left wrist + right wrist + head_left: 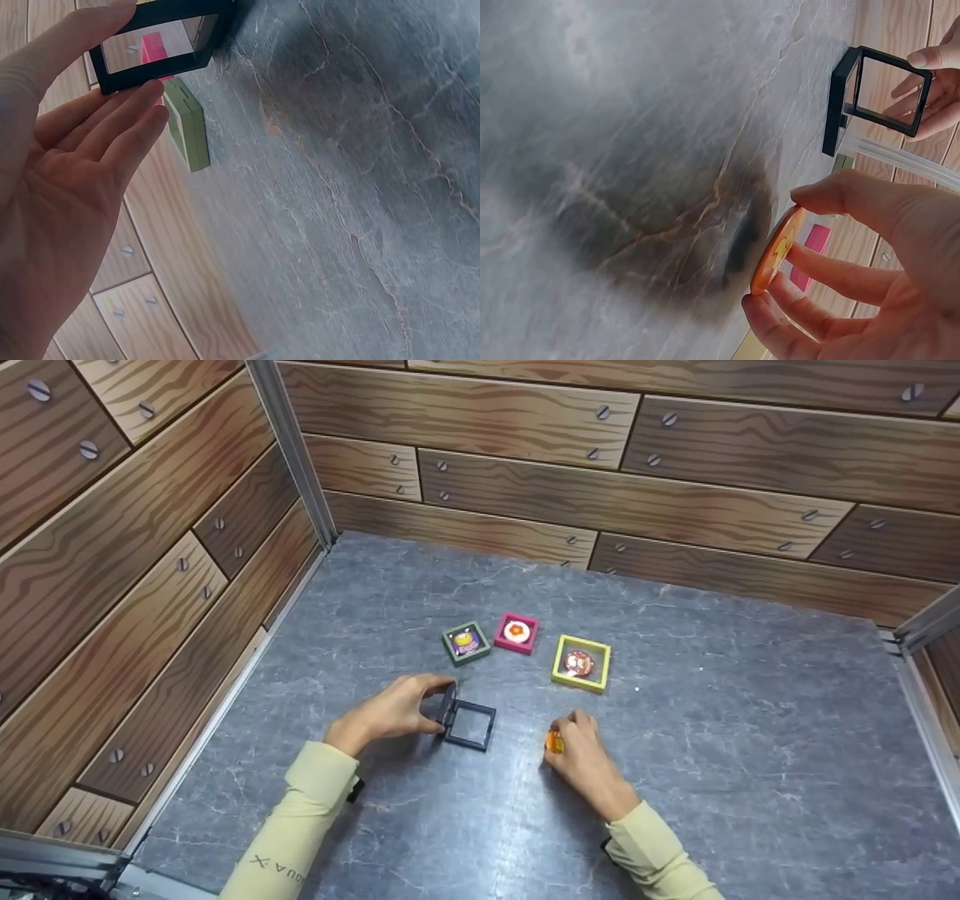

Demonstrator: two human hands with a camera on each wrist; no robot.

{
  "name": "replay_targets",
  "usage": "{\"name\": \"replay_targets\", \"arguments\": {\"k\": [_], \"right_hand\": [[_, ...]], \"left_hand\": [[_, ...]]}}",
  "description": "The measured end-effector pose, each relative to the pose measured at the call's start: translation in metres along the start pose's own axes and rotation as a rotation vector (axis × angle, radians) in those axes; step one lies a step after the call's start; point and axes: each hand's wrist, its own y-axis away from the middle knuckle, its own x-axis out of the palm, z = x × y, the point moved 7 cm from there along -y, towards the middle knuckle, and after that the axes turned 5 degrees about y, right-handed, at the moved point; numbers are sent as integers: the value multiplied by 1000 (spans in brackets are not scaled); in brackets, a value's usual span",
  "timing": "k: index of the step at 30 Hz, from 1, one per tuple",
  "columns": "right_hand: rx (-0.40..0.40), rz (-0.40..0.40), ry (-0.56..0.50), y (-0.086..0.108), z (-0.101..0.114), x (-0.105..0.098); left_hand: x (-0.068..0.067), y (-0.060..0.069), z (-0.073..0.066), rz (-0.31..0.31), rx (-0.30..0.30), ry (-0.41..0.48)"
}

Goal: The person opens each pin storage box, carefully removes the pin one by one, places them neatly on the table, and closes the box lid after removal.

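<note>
A black hinged display frame (471, 725) with clear panes stands opened like a book, one half flat on the table and the other raised. My left hand (397, 706) holds the raised half by its edges between thumb and fingers, as the left wrist view shows too. To the right, my right hand (581, 750) pinches a round orange disc (778, 251) with a yellow design by its rim. The disc is tilted on edge just above the table. Whether it touches the surface is unclear.
Behind the hands lie a green frame (466, 643) with a purple and yellow piece, a pink frame (517, 633) with a white and red flower piece, and a yellow frame (581, 663) with a reddish round piece. Wood-patterned walls (480, 465) enclose the grey marbled table (720, 750).
</note>
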Motion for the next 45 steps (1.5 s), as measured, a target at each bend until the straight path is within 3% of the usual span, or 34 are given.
{"name": "replay_targets", "arguments": {"k": [8,24,35,45], "right_hand": [[-1,-51,6,5,-11,-9],[108,39,18,14,-45,-16],[139,21,3,22,-64,-26],[139,-18,-21,29,-76,-34]], "left_hand": [[1,0,-1,5,8,0],[4,1,0,14,2,17],[3,0,-1,8,-5,-15],[2,0,-3,-3,43,-34]]}}
